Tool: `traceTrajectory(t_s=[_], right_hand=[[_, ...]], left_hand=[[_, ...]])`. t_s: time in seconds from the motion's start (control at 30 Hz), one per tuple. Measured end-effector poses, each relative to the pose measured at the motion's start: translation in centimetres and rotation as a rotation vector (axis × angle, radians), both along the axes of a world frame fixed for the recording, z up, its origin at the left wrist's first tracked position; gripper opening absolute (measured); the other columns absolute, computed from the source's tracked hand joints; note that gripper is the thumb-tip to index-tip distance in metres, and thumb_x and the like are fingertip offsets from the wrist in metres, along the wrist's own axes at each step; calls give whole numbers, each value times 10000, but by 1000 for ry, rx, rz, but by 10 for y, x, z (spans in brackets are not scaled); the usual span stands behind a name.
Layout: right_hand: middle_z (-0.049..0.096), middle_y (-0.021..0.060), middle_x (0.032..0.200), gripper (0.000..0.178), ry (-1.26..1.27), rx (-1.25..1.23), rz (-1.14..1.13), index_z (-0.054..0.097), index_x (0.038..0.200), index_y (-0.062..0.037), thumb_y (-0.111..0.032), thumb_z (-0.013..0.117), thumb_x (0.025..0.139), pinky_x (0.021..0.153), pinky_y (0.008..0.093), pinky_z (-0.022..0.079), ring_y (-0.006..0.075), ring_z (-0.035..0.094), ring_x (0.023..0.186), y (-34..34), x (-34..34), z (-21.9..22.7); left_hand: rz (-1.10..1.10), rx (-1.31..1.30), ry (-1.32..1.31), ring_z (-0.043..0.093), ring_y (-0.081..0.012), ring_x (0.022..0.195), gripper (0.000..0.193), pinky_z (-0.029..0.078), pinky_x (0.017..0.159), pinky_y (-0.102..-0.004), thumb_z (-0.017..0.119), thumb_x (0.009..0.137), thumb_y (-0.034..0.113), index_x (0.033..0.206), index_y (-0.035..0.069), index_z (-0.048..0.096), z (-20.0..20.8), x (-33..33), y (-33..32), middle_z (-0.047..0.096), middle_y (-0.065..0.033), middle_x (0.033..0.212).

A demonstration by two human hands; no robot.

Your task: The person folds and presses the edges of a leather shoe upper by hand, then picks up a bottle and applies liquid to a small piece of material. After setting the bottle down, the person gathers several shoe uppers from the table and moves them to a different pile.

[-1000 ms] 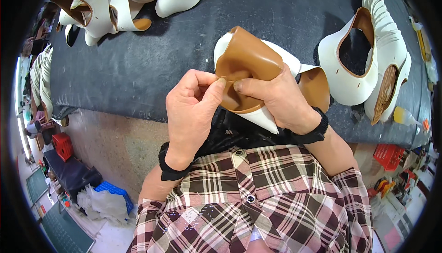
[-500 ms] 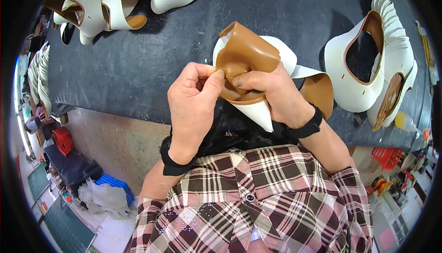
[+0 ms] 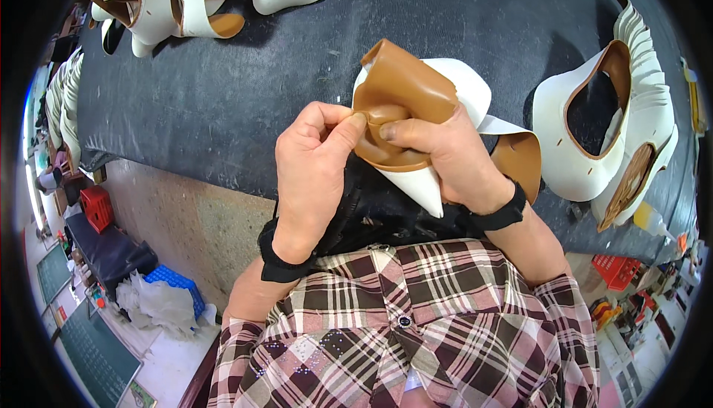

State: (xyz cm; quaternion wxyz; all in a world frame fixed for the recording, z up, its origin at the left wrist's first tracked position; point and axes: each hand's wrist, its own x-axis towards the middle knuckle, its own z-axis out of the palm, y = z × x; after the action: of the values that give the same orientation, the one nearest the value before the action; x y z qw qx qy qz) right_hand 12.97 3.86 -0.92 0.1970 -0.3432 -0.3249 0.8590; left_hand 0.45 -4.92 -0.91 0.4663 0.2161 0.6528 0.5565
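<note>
Between my hands is a white leather shoe upper (image 3: 401,85) with a tan lining, its tan inner side folded outward and facing me. My left hand (image 3: 318,163) pinches the lining's edge between thumb and forefinger, on the left side of the piece. Gripping it from the right, my right hand (image 3: 464,155) presses its thumb into the tan fold while the other fingers are hidden behind. A pointed white end hangs down below the lining. A white strap with a tan underside (image 3: 518,161) curls out to the right, behind my right wrist.
The black-covered table (image 3: 186,111) carries more white uppers (image 3: 160,3) at the far left. An open white upper (image 3: 568,133) and a stack of nested uppers (image 3: 646,111) stand at the right, beside a bottle of yellowish liquid (image 3: 648,218). Red crates (image 3: 96,207) sit beyond the near edge.
The view has shifted slightly, so the table pieces sit a little differently in it. Both hands keep the same hold on the shoe upper.
</note>
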Motion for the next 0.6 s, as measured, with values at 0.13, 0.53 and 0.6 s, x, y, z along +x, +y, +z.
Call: traceTrajectory(t_s=[0.13, 0.53, 0.6], right_hand=[[594, 29, 918, 275, -47, -37, -88, 565, 987, -15, 27, 595, 716, 754, 240, 456, 103, 567, 843, -6, -3, 3], [573, 34, 884, 285, -101, -116, 60, 535, 952, -15, 38, 528, 673, 685, 248, 457, 110, 558, 767, 11, 8, 4], [571, 38, 892, 306, -62, -143, 36, 525, 972, -13, 37, 529, 670, 692, 253, 461, 117, 560, 778, 8, 6, 6]], left_hand=[[11, 11, -103, 507, -44, 701, 71, 420, 652, -183, 556, 847, 49, 835, -20, 571, -3, -4, 1, 583, -11, 764], [-84, 5, -156, 498, -39, 685, 45, 413, 632, -178, 565, 835, 31, 824, -12, 570, 0, 2, 4, 573, 2, 757], [-107, 4, -174, 494, -36, 692, 43, 410, 639, -176, 566, 834, 33, 818, -6, 572, -1, 1, 7, 570, 6, 759]])
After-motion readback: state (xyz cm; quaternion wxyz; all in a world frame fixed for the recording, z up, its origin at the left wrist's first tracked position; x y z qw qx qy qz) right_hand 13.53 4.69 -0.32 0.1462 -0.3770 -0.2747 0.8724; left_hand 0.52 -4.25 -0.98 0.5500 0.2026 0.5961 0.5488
